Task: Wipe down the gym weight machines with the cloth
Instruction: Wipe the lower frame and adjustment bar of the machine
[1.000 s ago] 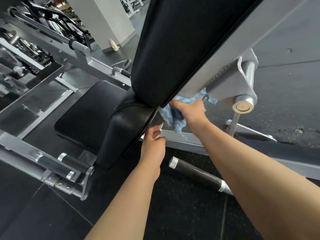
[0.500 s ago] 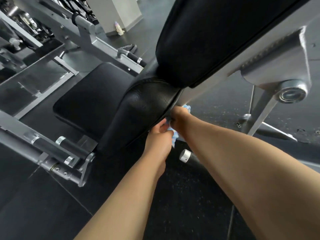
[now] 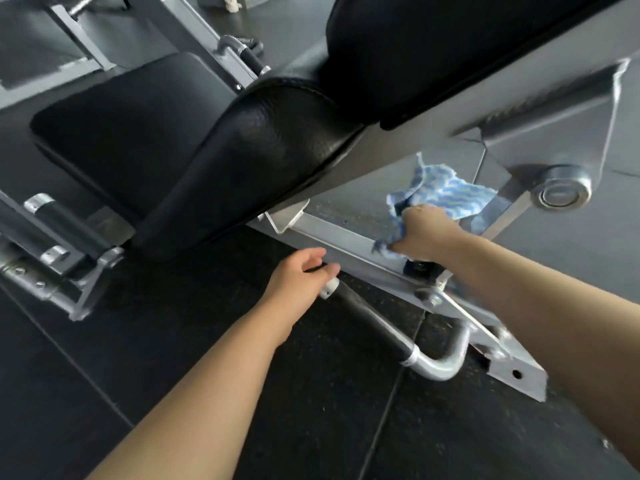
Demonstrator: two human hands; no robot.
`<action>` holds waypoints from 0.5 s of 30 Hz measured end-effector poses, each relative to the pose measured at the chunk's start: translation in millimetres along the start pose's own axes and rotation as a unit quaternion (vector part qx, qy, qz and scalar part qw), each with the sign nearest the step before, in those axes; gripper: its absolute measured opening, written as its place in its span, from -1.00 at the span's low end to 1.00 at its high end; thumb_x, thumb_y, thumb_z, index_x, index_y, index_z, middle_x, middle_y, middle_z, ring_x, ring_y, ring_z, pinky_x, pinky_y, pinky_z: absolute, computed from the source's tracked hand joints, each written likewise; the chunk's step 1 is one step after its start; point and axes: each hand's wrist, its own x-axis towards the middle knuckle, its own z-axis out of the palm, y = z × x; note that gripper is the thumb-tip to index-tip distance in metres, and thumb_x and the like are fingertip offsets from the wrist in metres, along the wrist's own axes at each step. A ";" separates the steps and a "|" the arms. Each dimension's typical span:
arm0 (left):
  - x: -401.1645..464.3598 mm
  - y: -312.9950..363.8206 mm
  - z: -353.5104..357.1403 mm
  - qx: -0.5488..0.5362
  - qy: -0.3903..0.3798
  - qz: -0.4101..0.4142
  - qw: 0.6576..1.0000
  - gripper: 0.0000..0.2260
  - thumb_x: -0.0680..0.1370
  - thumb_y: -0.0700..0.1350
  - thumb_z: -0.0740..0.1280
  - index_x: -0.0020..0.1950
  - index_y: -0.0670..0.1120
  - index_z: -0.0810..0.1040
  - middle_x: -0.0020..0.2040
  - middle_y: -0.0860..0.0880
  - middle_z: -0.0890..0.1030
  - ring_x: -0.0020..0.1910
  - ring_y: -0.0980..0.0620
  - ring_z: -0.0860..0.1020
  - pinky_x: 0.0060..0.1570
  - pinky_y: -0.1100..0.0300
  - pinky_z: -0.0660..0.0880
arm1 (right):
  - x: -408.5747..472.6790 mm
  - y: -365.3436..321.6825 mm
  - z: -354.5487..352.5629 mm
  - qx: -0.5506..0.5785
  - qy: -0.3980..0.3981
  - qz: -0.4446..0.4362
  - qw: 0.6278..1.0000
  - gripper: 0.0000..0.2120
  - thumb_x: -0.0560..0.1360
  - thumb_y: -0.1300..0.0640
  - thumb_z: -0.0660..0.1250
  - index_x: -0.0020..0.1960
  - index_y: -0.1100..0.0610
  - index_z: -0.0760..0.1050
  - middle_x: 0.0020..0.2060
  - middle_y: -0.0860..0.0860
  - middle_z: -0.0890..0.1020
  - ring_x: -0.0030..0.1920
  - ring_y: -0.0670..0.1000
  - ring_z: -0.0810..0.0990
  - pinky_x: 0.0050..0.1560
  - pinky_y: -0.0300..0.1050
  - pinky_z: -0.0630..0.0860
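Cloth [image 3: 446, 194], blue-and-white patterned, sits at about 2 o'clock of the head view, bunched in the right hand [image 3: 420, 228], which grips it with fingers curled into the fabric. It is held just above the grey frame rail [image 3: 349, 242] of the weight machine, under the slanted grey panel [image 3: 450, 109] backing the black back pad [image 3: 433, 43]. Whether the cloth touches the rail: cannot tell, motion blur. Round chrome pivot cap [image 3: 559, 192] at 3 o'clock of the cloth, near it. Left hand [image 3: 301, 277] near centre, fingers loosely curled, holding nothing, hovering just beside the chrome end of a black-grip handle [image 3: 367, 318]. Black seat pad [image 3: 145, 129] at 10 o'clock. Dark rubber floor [image 3: 242, 393] below.
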 end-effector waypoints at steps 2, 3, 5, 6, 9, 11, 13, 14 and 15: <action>-3.7 -8.8 3.2 -0.002 -0.023 0.005 1.000 -0.75 0.54 -0.10 0.33 0.21 -0.01 0.53 0.13 0.04 0.57 -0.01 0.18 0.52 0.02 0.31 0.45 | -4.0 3.4 11.8 -0.112 -0.092 -0.030 0.989 -0.50 0.43 -0.28 0.26 0.08 0.14 0.51 0.18 0.11 0.53 0.26 0.16 0.44 0.32 0.17 0.22; -4.7 -12.2 3.6 -0.004 -0.023 0.009 1.000 -0.79 0.53 -0.11 0.34 0.17 0.00 0.55 0.06 0.06 0.59 -0.05 0.23 0.53 -0.05 0.38 0.47 | -5.5 2.9 19.6 -0.164 -0.139 -0.044 0.976 -0.40 0.43 -0.32 0.23 0.26 0.10 0.44 0.31 0.09 0.44 0.37 0.14 0.34 0.38 0.29 0.04; -5.3 -17.3 3.9 -0.015 -0.014 0.019 1.000 -0.83 0.53 -0.11 0.34 0.12 0.02 0.57 -0.03 0.12 0.59 -0.10 0.29 0.52 -0.12 0.45 0.47 | -4.9 0.6 41.3 -0.231 -0.184 -0.062 0.953 -0.16 0.39 -0.40 0.22 0.47 0.10 0.19 0.46 0.12 0.22 0.47 0.15 0.15 0.40 0.33 -0.11; -5.5 -18.7 4.0 -0.017 -0.009 0.023 1.000 -0.84 0.53 -0.11 0.34 0.10 0.02 0.57 -0.06 0.15 0.58 -0.10 0.30 0.52 -0.12 0.46 0.47 | -2.6 -0.3 52.8 -0.257 -0.184 -0.061 0.947 -0.07 0.38 -0.43 0.20 0.52 0.12 0.04 0.50 0.17 0.11 0.49 0.18 0.08 0.42 0.29 -0.13; -4.6 -19.7 4.7 -0.022 -0.007 0.022 0.999 -0.85 0.53 -0.11 0.34 0.08 0.03 0.58 -0.06 0.17 0.57 -0.08 0.29 0.51 -0.06 0.42 0.46 | 10.3 -4.8 80.1 -0.300 -0.160 -0.039 0.940 -0.03 0.46 -0.35 0.17 0.53 0.19 -0.25 0.51 0.24 -0.04 0.50 0.25 -0.03 0.46 0.20 -0.15; -4.3 -20.9 5.3 -0.029 -0.006 0.021 0.999 -0.85 0.53 -0.11 0.34 0.08 0.03 0.58 -0.05 0.15 0.57 -0.07 0.27 0.52 -0.05 0.41 0.47 | 18.4 -12.0 89.2 -0.279 -0.159 -0.023 0.947 -0.11 0.53 -0.17 0.19 0.51 0.24 -0.30 0.50 0.28 -0.09 0.51 0.25 -0.09 0.47 0.18 -0.14; -3.4 -22.2 6.3 -0.031 0.000 0.017 0.999 -0.85 0.52 -0.11 0.35 0.07 0.04 0.58 -0.04 0.14 0.57 -0.06 0.26 0.52 -0.10 0.43 0.47 | 27.3 -18.5 96.2 -0.214 -0.157 -0.021 0.964 -0.21 0.57 0.00 0.14 0.50 0.25 -0.33 0.49 0.29 -0.18 0.50 0.26 -0.15 0.48 0.18 -0.15; -2.6 -22.4 6.9 -0.034 0.002 0.016 0.999 -0.85 0.52 -0.11 0.35 0.08 0.04 0.58 -0.04 0.15 0.57 -0.07 0.27 0.52 -0.14 0.45 0.47 | 31.9 -21.5 99.0 -0.172 -0.152 -0.026 0.973 -0.24 0.57 0.02 0.12 0.50 0.23 -0.33 0.49 0.26 -0.23 0.50 0.26 -0.19 0.47 0.19 -0.16; -2.1 -22.8 7.6 -0.038 0.001 0.016 0.999 -0.84 0.52 -0.11 0.35 0.09 0.04 0.57 -0.05 0.16 0.57 -0.07 0.28 0.52 -0.17 0.47 0.47 | 35.5 -25.8 99.9 -0.132 -0.148 -0.035 0.980 -0.24 0.58 0.00 0.11 0.51 0.20 -0.34 0.49 0.22 -0.27 0.50 0.24 -0.23 0.47 0.21 -0.18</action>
